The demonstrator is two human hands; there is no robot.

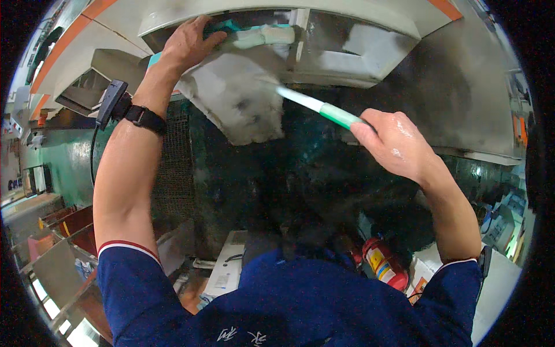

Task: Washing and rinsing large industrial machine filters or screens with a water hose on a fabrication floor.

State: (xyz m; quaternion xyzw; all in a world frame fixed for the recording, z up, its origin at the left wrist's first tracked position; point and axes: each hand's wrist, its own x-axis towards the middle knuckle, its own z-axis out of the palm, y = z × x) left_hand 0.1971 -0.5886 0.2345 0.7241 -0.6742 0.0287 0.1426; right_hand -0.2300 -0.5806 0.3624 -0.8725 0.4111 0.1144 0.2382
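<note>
Two bare hands stand well apart. The right hand [396, 141] is closed around the green end of a slim white-and-green tool [338, 115]; the left hand [188, 43] lies at the upper edge of a grey-white, ragged-edged sheet [231, 87], though whether its fingers pinch anything I cannot tell. The tool's blurred far end reaches the sheet's right side; contact is unclear. Work looks under way rather than finished: dark smudges mark the sheet, but what share is done or left cannot be judged. Counted: one tool, one sheet, one pale roll-like piece [266, 36] just above it, and one dark wristband [145, 119]. Farther out are one pale open-fronted housing [399, 26] and, low at right, one red cylinder [394, 274].
</note>
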